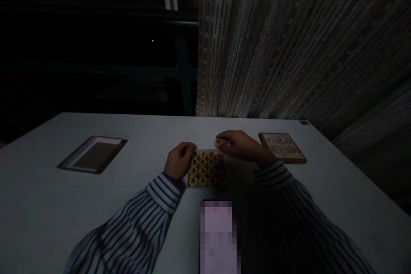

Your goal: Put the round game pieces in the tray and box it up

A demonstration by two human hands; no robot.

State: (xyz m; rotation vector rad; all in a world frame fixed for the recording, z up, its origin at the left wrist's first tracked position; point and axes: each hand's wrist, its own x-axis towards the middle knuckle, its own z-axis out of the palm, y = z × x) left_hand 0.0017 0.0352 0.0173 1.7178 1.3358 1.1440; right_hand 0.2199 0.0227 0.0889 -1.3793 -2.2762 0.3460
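Observation:
Rows of round Chinese chess pieces (202, 171) lie packed in a shallow square tray (207, 187) in the middle of the table. Most show black characters, while those along the right side show red and are partly in shadow. My right hand (240, 143) pinches one Chinese chess piece (218, 142) with a black character, just above the tray's far right corner. Curled at the tray's far left corner is my left hand (179, 160), thumb and index finger closed together. Whatever lies between those fingertips is hidden.
On the white table (144, 128) an open box part with a pale rim (93, 155) lies at left. A decorated box lid (283, 147) is at right. Nearest me is a lit, pixelated phone (218, 237). A string curtain (244, 43) hangs behind the far edge.

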